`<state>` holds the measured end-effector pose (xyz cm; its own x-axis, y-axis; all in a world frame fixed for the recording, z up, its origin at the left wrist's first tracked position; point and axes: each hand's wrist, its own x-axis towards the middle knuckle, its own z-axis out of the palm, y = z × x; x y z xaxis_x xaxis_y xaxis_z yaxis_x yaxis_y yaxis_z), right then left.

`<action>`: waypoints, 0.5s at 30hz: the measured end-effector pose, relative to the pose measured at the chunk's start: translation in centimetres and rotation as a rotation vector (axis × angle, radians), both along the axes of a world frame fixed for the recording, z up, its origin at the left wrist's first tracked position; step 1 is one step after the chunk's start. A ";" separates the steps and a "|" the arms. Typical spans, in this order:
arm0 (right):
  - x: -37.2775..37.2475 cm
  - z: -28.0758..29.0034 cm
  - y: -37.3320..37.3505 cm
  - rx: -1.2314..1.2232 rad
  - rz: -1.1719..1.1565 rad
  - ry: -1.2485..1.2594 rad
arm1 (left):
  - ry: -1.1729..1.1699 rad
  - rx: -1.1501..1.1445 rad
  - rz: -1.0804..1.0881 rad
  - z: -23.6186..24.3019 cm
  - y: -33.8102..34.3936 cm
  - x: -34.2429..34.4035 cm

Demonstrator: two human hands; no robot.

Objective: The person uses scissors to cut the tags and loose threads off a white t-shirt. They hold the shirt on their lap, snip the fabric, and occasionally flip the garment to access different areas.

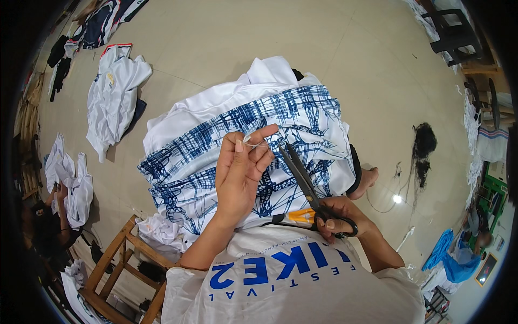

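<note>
My left hand (236, 178) is raised over my lap, its thumb and fingers closed on a thin white thread (258, 144) with a small white tuft at the thumb tip. My right hand (345, 213) grips a pair of black scissors (302, 178) by the handles. The scissor blades point up and left, slightly parted, with their tips close to the left fingers and the thread. Beneath both hands a white garment (183, 141) with a dark blue sketch-like print lies spread over my lap. A bare foot (369, 179) shows at its right edge.
A white shirt (114, 89) lies on the tiled floor (216, 32) at the upper left. A wooden stool (105, 256) stands at the lower left. Another person (51, 221) handles white cloth at the far left. A dark thread tangle (424, 143) and a black chair (453, 35) are at the right.
</note>
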<state>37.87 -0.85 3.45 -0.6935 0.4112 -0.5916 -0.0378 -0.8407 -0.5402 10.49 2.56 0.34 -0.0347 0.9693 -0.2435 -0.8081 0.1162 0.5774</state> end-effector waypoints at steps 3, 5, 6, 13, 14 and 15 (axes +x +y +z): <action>0.0 -0.1 0.1 -0.005 0.003 0.003 | -0.028 0.018 0.014 -0.1 0.1 0.0; 0.0 -0.1 0.1 -0.008 0.000 0.004 | -0.060 0.034 0.014 -0.1 0.2 0.0; 0.0 -0.1 0.0 -0.008 -0.003 0.004 | -0.078 0.038 0.010 -0.1 0.3 -0.1; 0.2 0.1 0.2 -0.038 0.002 -0.008 | -0.088 -0.019 0.047 0.6 0.6 0.2; 0.2 0.1 0.2 -0.029 0.011 -0.014 | -0.094 -0.011 0.045 0.5 0.6 0.2; 0.2 0.1 0.2 -0.020 0.020 -0.021 | -0.100 -0.004 0.044 0.4 0.6 0.2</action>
